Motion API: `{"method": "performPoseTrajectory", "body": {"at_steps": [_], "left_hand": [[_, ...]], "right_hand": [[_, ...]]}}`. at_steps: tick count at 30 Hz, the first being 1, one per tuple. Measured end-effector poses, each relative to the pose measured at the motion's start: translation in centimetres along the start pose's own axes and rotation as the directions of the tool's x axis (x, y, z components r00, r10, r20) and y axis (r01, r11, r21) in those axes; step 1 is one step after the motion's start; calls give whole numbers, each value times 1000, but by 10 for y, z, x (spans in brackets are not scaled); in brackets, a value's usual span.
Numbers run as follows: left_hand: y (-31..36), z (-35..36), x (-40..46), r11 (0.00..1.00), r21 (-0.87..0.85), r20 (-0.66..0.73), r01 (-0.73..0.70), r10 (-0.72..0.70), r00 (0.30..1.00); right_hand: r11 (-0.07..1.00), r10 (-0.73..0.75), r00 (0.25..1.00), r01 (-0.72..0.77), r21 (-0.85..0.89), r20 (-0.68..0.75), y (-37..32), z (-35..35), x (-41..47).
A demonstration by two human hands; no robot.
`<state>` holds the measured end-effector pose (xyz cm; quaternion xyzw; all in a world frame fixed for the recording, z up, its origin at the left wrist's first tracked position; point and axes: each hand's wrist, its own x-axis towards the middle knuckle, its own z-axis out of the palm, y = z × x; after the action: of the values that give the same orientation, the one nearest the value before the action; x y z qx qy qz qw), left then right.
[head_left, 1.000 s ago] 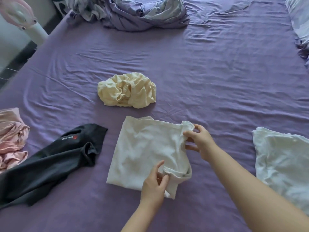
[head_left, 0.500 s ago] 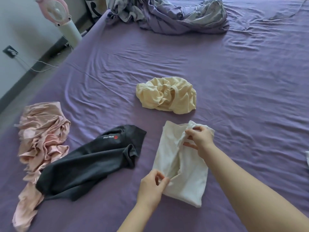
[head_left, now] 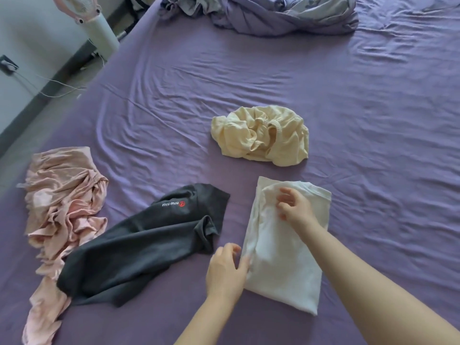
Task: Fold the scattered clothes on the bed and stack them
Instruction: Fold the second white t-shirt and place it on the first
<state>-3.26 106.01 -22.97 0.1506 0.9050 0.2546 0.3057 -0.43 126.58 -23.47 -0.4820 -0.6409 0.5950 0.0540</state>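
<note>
A folded white garment (head_left: pixel 283 247) lies on the wrinkled purple bed sheet (head_left: pixel 348 120), just beside the black top (head_left: pixel 139 247). The left hand (head_left: pixel 225 271) touches its near-left edge with relaxed fingers; the right hand (head_left: pixel 295 207) hovers loosely curled over its far end, grasping nothing. A fan (head_left: pixel 92 23) stands on the floor beyond the sheet's far-left corner.

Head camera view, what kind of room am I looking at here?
Most likely a bedroom at home: a wide bed under a purple sheet, rumpled bedding at its far end, loose clothes such as the cream garment, and a small fan beside it.

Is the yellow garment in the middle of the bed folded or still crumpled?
Crumpled. The yellow garment lies in a bunched heap of wrinkles with its ribbed edge twisted inward, with no flat layers or straight folded edges.
</note>
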Motion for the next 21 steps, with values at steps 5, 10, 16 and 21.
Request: {"method": "performPoseTrajectory", "body": {"at_steps": [5, 10, 16, 21], "left_hand": [[32, 13, 16, 997, 83, 118, -6, -4, 993], [48, 27, 28, 985, 152, 161, -86, 61, 985], [55, 20, 51, 974, -190, 188, 123, -87, 978], [70, 15, 55, 816, -433, 371, 384, -227, 901]], "right_hand": [[842, -288, 926, 123, -526, -244, 16, -34, -9], [849, -67, 974, -60, -526, -218, 44, -49, -24], [990, 91, 942, -122, -75, -324, 74, -43, -49], [978, 205, 943, -186, 95, -262, 86, -42, -60]]}}
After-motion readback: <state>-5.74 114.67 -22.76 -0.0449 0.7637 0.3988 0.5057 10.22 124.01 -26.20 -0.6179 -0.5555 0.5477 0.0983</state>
